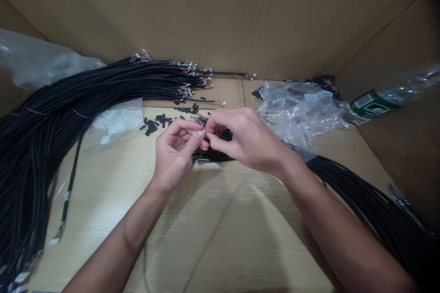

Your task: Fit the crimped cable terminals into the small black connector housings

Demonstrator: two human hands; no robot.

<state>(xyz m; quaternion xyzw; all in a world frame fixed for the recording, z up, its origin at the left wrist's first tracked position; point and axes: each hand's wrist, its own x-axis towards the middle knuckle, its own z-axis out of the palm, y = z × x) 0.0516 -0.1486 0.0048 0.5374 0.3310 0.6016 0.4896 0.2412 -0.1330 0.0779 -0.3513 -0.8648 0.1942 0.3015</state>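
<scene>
The left hand (pixel 175 151) and right hand (pixel 245 139) meet at the middle of the desk (pixel 213 224). Each grip is clenched, thumb against fingertips, on the wire ends (pixel 202 121) of the right bundle (pixel 357 197). What exactly lies between the fingertips is too small to tell. These ends sit under the hands, and the bundle's black cables run off to the lower right.

The desk is pale and wood-grained, walled on three sides by brown cardboard (pixel 213 13).

There are two cable bundles. The larger left bundle (pixel 68 110) sweeps from the left edge to the back wall. There are also two clear bags, one at back left (pixel 41 62) and one at right (pixel 299 110), and one bottle (pixel 378 103) lying on its side. Some twenty short black sleeves (pixel 158 122) lie scattered just behind the left hand.
</scene>
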